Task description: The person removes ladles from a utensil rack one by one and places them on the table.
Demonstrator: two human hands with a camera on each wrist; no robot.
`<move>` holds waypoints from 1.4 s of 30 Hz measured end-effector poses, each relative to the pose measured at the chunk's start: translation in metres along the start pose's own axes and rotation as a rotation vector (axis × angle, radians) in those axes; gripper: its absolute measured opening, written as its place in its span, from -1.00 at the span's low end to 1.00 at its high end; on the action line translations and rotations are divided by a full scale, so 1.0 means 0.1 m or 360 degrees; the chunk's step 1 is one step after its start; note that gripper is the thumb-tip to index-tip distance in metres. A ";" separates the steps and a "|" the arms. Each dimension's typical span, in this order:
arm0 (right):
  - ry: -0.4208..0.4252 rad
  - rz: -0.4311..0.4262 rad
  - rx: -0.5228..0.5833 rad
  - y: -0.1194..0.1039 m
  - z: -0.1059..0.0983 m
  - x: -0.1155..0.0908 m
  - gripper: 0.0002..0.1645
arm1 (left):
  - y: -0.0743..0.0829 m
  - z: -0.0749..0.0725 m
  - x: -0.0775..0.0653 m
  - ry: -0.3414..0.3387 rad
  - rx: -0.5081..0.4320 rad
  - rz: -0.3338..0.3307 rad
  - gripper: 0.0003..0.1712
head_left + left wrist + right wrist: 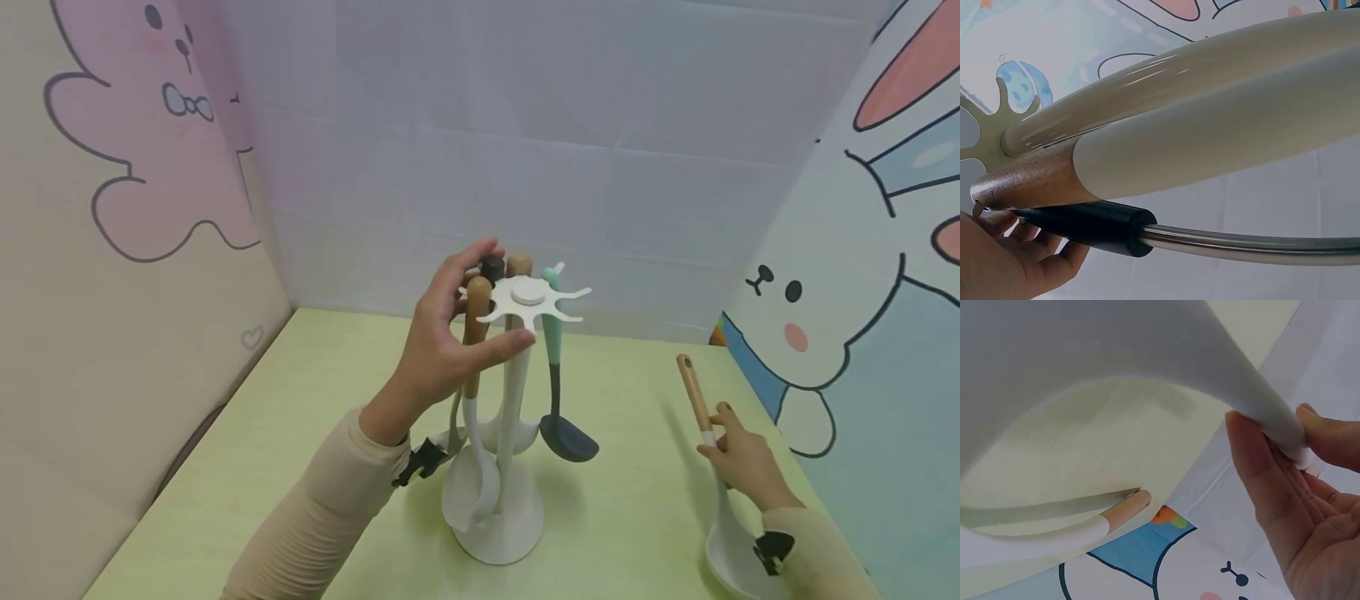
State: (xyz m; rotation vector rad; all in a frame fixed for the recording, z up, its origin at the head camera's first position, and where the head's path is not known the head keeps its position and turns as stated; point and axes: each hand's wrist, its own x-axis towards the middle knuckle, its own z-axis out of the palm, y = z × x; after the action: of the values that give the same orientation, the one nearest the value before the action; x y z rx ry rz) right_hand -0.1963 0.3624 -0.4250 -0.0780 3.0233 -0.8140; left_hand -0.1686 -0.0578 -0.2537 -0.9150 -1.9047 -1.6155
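My left hand point(442, 333) reaches around the top of a white utensil rack point(527, 292), its thumb at a front hook. Its fingers, behind, are against a black handle point(1091, 228) with a metal stem. Close by hangs a wooden-handled white ladle point(477, 333). On the rack's right hangs a dark ladle point(570, 439) with a mint handle; another wooden handle point(519, 265) shows behind. At the right, my right hand point(746, 462) pinches a white serving spoon point(738, 558) near where its wooden handle begins. The handle points away; the sleeve partly covers the head.
In the right wrist view, another white utensil with a wooden handle point(1129, 509) lies on the table near the edge. The rack's round base point(502, 542) stands on the pale green table point(615, 508). Cartoon-printed panels point(862, 292) rise at both sides, a white sheet behind.
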 end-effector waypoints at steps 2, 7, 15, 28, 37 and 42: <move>-0.0002 -0.0016 0.0013 0.00 0.01 0.03 -0.18 | 0.01 0.00 0.00 0.0009 0.0017 -0.0005 0.23; 0.0035 -0.0135 -0.0021 0.00 0.08 0.09 -0.43 | 0.02 0.00 0.01 0.0025 0.0055 -0.0009 0.30; 0.0003 -0.0154 -0.0247 0.00 0.15 0.13 -0.50 | 0.03 0.00 0.00 0.0031 0.0034 -0.0022 0.26; -0.0156 0.0026 -0.0082 0.00 0.20 0.07 -0.57 | 0.07 0.08 -0.03 0.0084 -0.0030 -0.0052 0.01; -0.0195 0.0079 -0.0031 0.12 0.22 0.07 -0.61 | 0.07 0.13 -0.01 0.0117 -0.0088 -0.0055 0.04; -0.0243 0.0125 -0.0045 0.14 0.22 0.10 -0.61 | 0.08 0.12 0.00 0.0116 -0.0096 -0.0032 0.02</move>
State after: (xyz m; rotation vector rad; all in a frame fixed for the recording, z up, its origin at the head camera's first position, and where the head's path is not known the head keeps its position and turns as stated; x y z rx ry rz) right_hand -0.2064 0.3627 -0.4508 -0.0201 2.8749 -0.7239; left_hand -0.1619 -0.0451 -0.2515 -0.8518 -1.8309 -1.7026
